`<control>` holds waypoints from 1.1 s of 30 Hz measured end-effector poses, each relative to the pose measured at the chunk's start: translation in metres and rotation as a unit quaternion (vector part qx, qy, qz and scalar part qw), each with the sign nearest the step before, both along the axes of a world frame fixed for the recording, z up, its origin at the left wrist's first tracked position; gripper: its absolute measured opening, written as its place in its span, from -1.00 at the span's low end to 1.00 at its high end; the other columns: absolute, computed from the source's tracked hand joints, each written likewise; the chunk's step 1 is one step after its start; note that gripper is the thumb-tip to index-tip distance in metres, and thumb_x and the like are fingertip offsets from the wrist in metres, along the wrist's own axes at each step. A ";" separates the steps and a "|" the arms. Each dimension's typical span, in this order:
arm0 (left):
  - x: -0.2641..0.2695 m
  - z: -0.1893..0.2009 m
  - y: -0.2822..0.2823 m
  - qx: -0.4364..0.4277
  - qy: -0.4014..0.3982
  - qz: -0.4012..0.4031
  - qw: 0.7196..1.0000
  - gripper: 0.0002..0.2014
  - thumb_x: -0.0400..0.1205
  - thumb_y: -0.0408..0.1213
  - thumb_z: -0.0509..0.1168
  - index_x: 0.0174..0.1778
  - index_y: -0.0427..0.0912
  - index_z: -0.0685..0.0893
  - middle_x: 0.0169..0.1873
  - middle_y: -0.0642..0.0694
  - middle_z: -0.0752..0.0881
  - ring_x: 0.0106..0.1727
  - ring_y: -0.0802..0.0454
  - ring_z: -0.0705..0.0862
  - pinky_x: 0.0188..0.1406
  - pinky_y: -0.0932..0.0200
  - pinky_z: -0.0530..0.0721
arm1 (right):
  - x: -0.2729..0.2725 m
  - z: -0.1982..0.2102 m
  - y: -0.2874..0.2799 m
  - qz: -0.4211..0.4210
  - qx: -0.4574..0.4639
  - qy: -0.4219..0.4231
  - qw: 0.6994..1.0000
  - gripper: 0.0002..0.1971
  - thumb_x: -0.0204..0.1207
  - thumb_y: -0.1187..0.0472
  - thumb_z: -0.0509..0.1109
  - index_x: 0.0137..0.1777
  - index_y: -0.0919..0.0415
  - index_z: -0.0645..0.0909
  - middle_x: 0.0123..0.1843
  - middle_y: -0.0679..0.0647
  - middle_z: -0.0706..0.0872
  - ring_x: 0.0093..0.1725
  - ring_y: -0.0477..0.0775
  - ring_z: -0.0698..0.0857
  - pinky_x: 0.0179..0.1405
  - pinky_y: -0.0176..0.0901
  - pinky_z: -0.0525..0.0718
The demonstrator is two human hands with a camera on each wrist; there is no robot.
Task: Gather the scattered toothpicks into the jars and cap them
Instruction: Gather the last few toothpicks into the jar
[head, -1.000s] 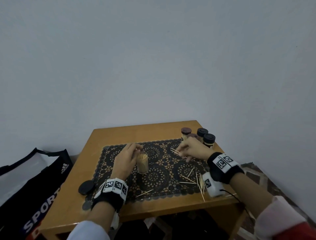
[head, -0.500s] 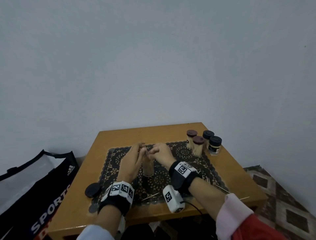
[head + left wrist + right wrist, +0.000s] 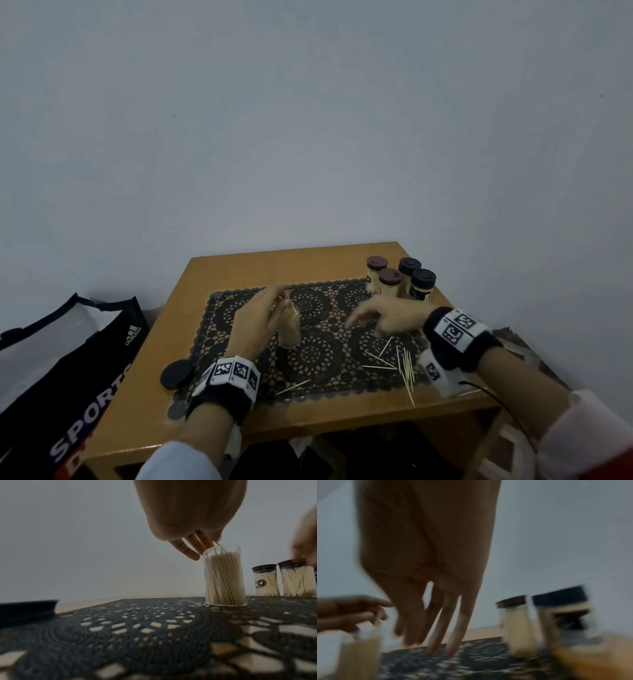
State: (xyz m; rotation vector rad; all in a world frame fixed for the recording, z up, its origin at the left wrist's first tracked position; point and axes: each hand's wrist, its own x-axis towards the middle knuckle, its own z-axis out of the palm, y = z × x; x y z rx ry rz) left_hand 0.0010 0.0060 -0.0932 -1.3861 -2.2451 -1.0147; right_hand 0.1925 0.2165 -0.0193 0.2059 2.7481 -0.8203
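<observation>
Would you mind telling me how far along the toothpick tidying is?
Done: four capped jars stand at the far right corner. In hand: the left hand pinches toothpicks at the open clear jar, nearly full. Left: loose wooden toothpicks under the empty right hand, plus the round black lid.

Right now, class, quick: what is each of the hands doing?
Left hand: pinches a toothpick over the open jar.
Right hand: open, fingers extended, holding nothing.
</observation>
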 end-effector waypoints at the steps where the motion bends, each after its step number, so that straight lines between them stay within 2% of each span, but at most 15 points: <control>1: 0.000 0.000 0.000 -0.004 -0.001 0.004 1.000 -0.67 0.74 -0.15 0.23 0.43 0.02 0.55 0.16 0.10 0.72 0.03 0.21 0.67 -0.10 0.33 0.63 | 0.010 -0.002 0.007 0.025 0.042 -0.046 0.998 -0.35 0.41 0.60 0.32 0.39 -0.04 0.60 0.41 -0.13 0.53 0.45 -0.01 0.48 0.34 0.01 0.59; 2: 0.000 0.000 0.001 -0.007 -0.002 0.009 1.000 -0.66 0.73 -0.14 0.24 0.45 0.02 0.54 0.14 0.11 0.72 0.00 0.23 0.66 -0.14 0.37 0.60 | 0.019 -0.004 0.011 0.042 0.089 -0.085 0.992 -0.31 0.39 0.58 0.36 0.42 -0.09 0.57 0.49 -0.11 0.48 0.52 -0.01 0.39 0.47 0.07 0.47; 4: 0.001 0.001 0.001 -0.012 0.001 0.016 1.000 -0.67 0.73 -0.14 0.24 0.44 0.02 0.54 0.11 0.12 0.73 -0.03 0.24 0.65 -0.16 0.37 0.58 | 0.030 -0.013 0.016 0.050 0.150 -0.132 0.979 -0.25 0.38 0.52 0.45 0.50 -0.12 0.50 0.62 -0.09 0.34 0.60 -0.01 0.24 0.58 0.01 0.27; 6: 0.001 0.001 0.000 -0.013 0.004 0.019 1.000 -0.70 0.72 -0.13 0.25 0.38 0.03 0.57 0.07 0.12 0.73 -0.07 0.25 0.64 -0.17 0.33 0.60 | 0.036 -0.023 0.020 0.055 0.162 -0.118 0.978 -0.25 0.39 0.44 0.52 0.55 -0.09 0.46 0.66 -0.11 0.28 0.63 -0.04 0.19 0.56 -0.05 0.19; 8: 0.002 0.001 0.000 -0.009 0.002 0.017 1.000 -0.72 0.72 -0.13 0.25 0.35 0.04 0.59 0.06 0.12 0.73 -0.09 0.27 0.63 -0.15 0.32 0.63 | 0.040 -0.029 0.022 0.050 0.160 -0.072 0.983 -0.31 0.39 0.37 0.56 0.51 -0.05 0.52 0.62 -0.12 0.35 0.60 -0.06 0.24 0.53 -0.09 0.21; 10: 0.003 0.001 -0.001 -0.008 0.004 0.019 1.000 -0.73 0.72 -0.12 0.25 0.34 0.04 0.59 0.05 0.13 0.73 -0.10 0.27 0.64 -0.15 0.31 0.64 | 0.041 -0.032 0.025 0.052 0.159 -0.035 0.985 -0.41 0.37 0.31 0.59 0.42 -0.01 0.61 0.54 -0.09 0.46 0.54 -0.06 0.35 0.44 -0.22 0.27; 12: 0.004 0.002 -0.001 -0.007 0.008 0.022 1.000 -0.74 0.72 -0.11 0.25 0.33 0.04 0.60 0.05 0.14 0.73 -0.10 0.27 0.65 -0.16 0.30 0.66 | 0.042 -0.034 0.027 0.057 0.161 -0.009 0.985 -0.48 0.35 0.29 0.61 0.34 0.06 0.68 0.44 -0.05 0.56 0.43 -0.06 0.46 0.24 -0.46 0.29; 14: 0.004 0.002 -0.002 -0.008 0.005 0.023 1.000 -0.74 0.72 -0.11 0.25 0.33 0.04 0.60 0.06 0.14 0.73 -0.09 0.26 0.66 -0.15 0.25 0.69 | 0.045 -0.034 0.029 0.060 0.162 0.004 0.985 -0.51 0.33 0.29 0.62 0.28 0.07 0.71 0.35 -0.03 0.62 0.31 -0.06 0.53 0.03 -0.59 0.34; 18: 0.004 0.002 -0.002 -0.006 0.001 0.023 1.000 -0.74 0.72 -0.10 0.26 0.33 0.02 0.61 0.08 0.12 0.74 -0.09 0.25 0.66 -0.12 0.26 0.70 | 0.050 -0.034 0.032 0.053 0.162 0.011 0.985 -0.49 0.32 0.30 0.62 0.29 0.02 0.69 0.26 -0.07 0.65 0.22 -0.09 0.58 0.11 -0.28 0.59; 20: 0.004 0.003 -0.002 -0.004 -0.005 0.020 1.000 -0.73 0.72 -0.11 0.26 0.33 0.01 0.62 0.09 0.11 0.74 -0.08 0.26 0.66 -0.11 0.27 0.69 | 0.052 -0.035 0.033 0.056 0.163 0.009 0.985 -0.46 0.33 0.29 0.62 0.33 0.02 0.66 0.22 -0.08 0.65 0.15 -0.11 0.60 0.08 -0.23 0.62; 22: 0.005 0.004 -0.002 -0.005 -0.006 0.017 1.000 -0.73 0.72 -0.10 0.25 0.33 0.00 0.61 0.10 0.10 0.74 -0.07 0.25 0.66 -0.09 0.25 0.71 | 0.053 -0.037 0.035 0.064 0.165 0.009 0.984 -0.50 0.36 0.28 0.60 0.32 0.04 0.68 0.17 -0.07 0.65 0.12 -0.09 0.60 0.04 -0.32 0.57; 24: 0.005 0.004 -0.003 -0.005 -0.008 0.016 1.000 -0.72 0.72 -0.09 0.24 0.33 -0.01 0.61 0.10 0.09 0.74 -0.04 0.22 0.67 -0.07 0.20 0.73 | 0.055 -0.039 0.036 0.065 0.169 0.023 0.983 -0.60 0.37 0.25 0.59 0.23 0.06 0.74 0.10 -0.10 0.66 0.06 -0.14 0.59 -0.07 -0.52 0.45; 26: 0.005 0.004 -0.003 -0.004 -0.011 0.014 1.000 -0.72 0.72 -0.09 0.24 0.33 -0.01 0.62 0.10 0.09 0.74 -0.02 0.20 0.68 -0.06 0.17 0.74 | 0.057 -0.041 0.038 0.065 0.179 0.038 0.981 -0.71 0.40 0.23 0.58 0.13 0.08 0.79 0.06 -0.11 0.69 0.01 -0.20 0.58 -0.16 -0.59 0.38; 30: 0.005 0.004 -0.002 -0.008 -0.015 0.012 1.000 -0.73 0.72 -0.09 0.24 0.32 0.01 0.61 0.11 0.09 0.74 -0.03 0.22 0.69 -0.06 0.16 0.74 | 0.059 -0.043 0.039 0.068 0.209 0.045 0.974 -0.80 0.44 0.16 0.54 0.06 0.06 0.80 0.12 -0.11 0.73 0.11 -0.16 0.63 -0.09 -0.53 0.40; 33: 0.004 0.003 -0.002 -0.007 -0.018 0.012 1.000 -0.74 0.72 -0.09 0.24 0.32 0.02 0.61 0.12 0.10 0.73 -0.03 0.23 0.69 -0.06 0.17 0.75 | 0.059 -0.043 0.038 0.070 0.223 0.036 0.972 -0.82 0.47 0.12 0.51 0.05 0.06 0.80 0.09 -0.11 0.75 0.09 -0.14 0.65 -0.14 -0.49 0.40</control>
